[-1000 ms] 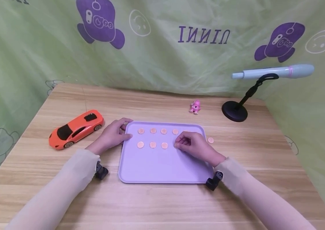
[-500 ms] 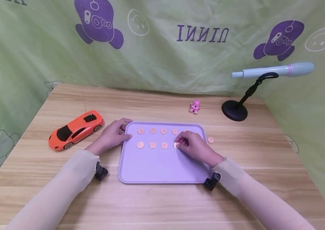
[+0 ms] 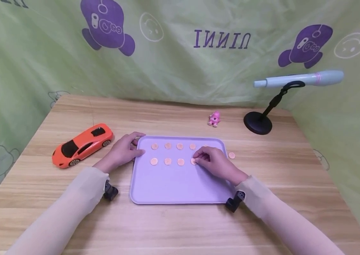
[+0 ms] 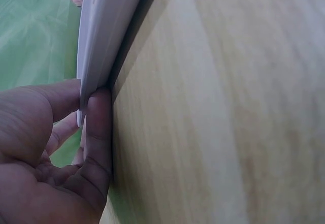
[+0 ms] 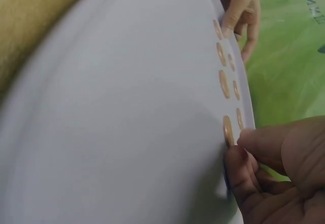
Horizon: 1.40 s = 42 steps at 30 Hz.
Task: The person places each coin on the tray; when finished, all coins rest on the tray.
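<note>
My left hand (image 3: 121, 152) grips the left rim of the lilac tray (image 3: 180, 187), thumb above the edge and fingers underneath, as the left wrist view shows. Several copper-coloured coins lie flat on the tray in two rows. Over the right end of the nearer row, my right hand (image 3: 213, 161) has its thumb and curled fingertips at a coin (image 3: 193, 161), pinching its right edge. In the right wrist view this coin (image 5: 228, 128) sits against the fingertips. A coin in the farther row (image 3: 205, 146) is mostly hidden behind the hand.
One loose coin (image 3: 232, 155) lies on the wooden table right of the tray. An orange toy car (image 3: 82, 145) stands at left. Behind the tray is a small pink figure (image 3: 214, 119). A light-blue microphone (image 3: 304, 78) rests on a black stand (image 3: 258, 123) at back right.
The coin at my right fingertips, hidden a second ago, now shows on the tray beside them. My right hand has barely shifted; the left keeps its hold on the rim.
</note>
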Motion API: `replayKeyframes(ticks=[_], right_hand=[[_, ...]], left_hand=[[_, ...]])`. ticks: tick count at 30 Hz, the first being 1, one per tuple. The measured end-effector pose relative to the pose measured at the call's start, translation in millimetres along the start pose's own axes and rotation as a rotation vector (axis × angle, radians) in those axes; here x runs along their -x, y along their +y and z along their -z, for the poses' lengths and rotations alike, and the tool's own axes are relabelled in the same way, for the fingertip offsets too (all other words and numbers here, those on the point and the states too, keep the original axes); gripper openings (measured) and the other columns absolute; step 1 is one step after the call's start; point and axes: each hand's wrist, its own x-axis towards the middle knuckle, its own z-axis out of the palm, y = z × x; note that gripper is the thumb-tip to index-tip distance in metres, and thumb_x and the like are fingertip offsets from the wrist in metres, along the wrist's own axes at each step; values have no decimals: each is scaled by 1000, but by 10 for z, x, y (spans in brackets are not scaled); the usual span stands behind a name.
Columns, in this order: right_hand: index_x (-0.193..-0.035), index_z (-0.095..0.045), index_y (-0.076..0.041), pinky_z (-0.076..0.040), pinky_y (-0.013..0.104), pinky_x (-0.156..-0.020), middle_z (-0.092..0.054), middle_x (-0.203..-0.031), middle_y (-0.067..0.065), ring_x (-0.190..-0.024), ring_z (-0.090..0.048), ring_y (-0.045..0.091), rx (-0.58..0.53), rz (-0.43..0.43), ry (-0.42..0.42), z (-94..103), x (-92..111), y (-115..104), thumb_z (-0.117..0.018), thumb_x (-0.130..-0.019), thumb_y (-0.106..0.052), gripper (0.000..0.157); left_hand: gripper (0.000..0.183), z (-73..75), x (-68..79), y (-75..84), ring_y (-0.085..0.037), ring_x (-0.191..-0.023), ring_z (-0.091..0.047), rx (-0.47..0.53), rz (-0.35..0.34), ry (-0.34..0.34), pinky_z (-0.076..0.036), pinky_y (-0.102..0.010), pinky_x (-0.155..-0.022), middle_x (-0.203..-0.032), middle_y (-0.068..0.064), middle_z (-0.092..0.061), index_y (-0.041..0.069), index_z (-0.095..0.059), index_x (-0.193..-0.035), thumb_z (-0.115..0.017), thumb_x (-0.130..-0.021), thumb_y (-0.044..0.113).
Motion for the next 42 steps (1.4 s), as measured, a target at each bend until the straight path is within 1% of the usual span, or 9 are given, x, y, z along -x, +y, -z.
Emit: replayKeyframes(ticks=[5, 10, 13, 16, 20, 24, 27, 31, 42], right_hand=[[-108, -76, -3, -55, 21, -82, -76, -102, 10, -90, -66, 15, -27, -33, 7, 127, 72, 60, -72, -97, -5, 13], [-114, -74, 0, -56, 20, -77, -76, -107, 16, -89, -66, 18, -15, -84, 98, 356, 170, 189, -69, -98, -5, 17], [-114, -73, 2, -55, 18, -73, -76, -105, 18, -86, -66, 15, -4, -105, 159, 517, 233, 273, -68, -100, -5, 17], [-114, -73, 2, -55, 15, -75, -76, -104, 20, -87, -68, 15, 16, -124, 198, 651, 304, 379, -68, -100, -7, 17], [-116, -72, 2, -52, 13, -79, -76, -108, 21, -95, -70, 24, 71, -168, 220, 754, 389, 527, -67, -101, -9, 19], [-118, -72, 2, -50, 12, -80, -76, -111, 21, -100, -70, 29, 126, -228, 205, 786, 433, 619, -70, -100, -10, 22], [-118, -71, 2, -51, 12, -80, -75, -112, 21, -99, -70, 27, 112, -250, 170, 775, 436, 658, -74, -98, -13, 26], [-118, -70, 3, -53, 13, -78, -75, -110, 21, -96, -69, 23, 78, -237, 141, 734, 413, 688, -75, -97, -15, 29], [-117, -69, 3, -53, 17, -79, -74, -106, 20, -95, -69, 25, 158, -214, 139, 709, 362, 669, -74, -96, -10, 25]], left_hand=[[60, 19, 8, -6, -28, -100, -63, -13, -2, 6, -55, -28, -75, -124, -23, -59, 7, -48, -153, -71, -98, 12], [59, 11, 3, -5, -28, -99, -64, -23, -17, 5, -55, -27, -75, -124, -24, -60, 6, -48, -152, -71, -98, 11], [59, 5, -2, -1, -28, -99, -64, -28, -19, 12, -55, -27, -75, -123, -24, -60, 6, -49, -152, -71, -98, 11], [59, 1, -1, 2, -28, -99, -64, -33, -20, 17, -54, -27, -75, -123, -24, -60, 6, -49, -152, -71, -97, 11], [59, -3, 6, 5, -28, -100, -63, -41, -18, 18, -53, -28, -78, -124, -23, -60, 7, -49, -152, -71, -98, 11], [59, -3, 7, -3, -28, -101, -62, -47, -16, 18, -52, -28, -80, -124, -22, -60, 8, -49, -152, -71, -98, 12], [59, 0, 9, -4, -29, -103, -62, -45, -9, 17, -52, -29, -80, -125, -22, -60, 8, -49, -153, -71, -98, 12], [59, 7, 10, 6, -29, -103, -62, -38, 2, 14, -53, -28, -79, -126, -22, -59, 9, -48, -153, -71, -98, 12], [59, -3, 3, 25, -28, -101, -61, -29, -3, 17, -54, -27, -76, -124, -22, -58, 8, -48, -152, -70, -97, 11]])
